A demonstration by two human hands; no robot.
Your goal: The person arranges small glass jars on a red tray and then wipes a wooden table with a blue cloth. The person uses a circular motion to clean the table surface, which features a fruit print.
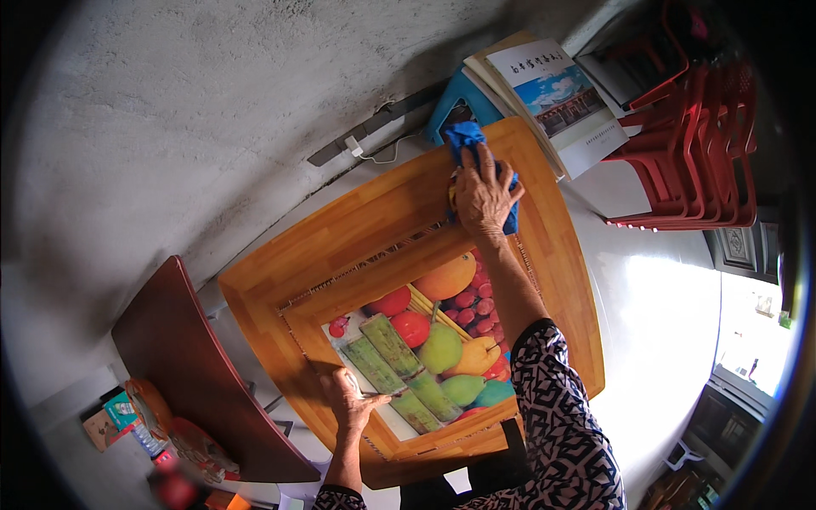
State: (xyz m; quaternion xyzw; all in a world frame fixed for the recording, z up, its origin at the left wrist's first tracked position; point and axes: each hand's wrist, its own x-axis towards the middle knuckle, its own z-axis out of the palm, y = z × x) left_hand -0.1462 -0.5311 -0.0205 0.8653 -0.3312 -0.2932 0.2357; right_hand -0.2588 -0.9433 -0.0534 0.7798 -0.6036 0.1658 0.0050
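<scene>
My right hand (488, 194) presses a crumpled blue cloth (467, 135) onto the far part of a wooden table (376, 210), near its far right corner. The fingers are spread over the cloth, and some of it sticks out beyond them. On the near left part of the table rests my left hand (349, 403), its thumb pointing right over the edge of the fruit print (440, 347) set into the tabletop. A small white patch shows at its fingers; I cannot tell whether the hand holds it.
A blue plastic stool (460, 95) bearing books (554, 105) stands past the far corner. Stacked red plastic chairs (695, 153) are at right. A dark red tabletop (185, 376) lies left. By the grey wall (191, 115), a white plug (352, 146) sits in a power strip.
</scene>
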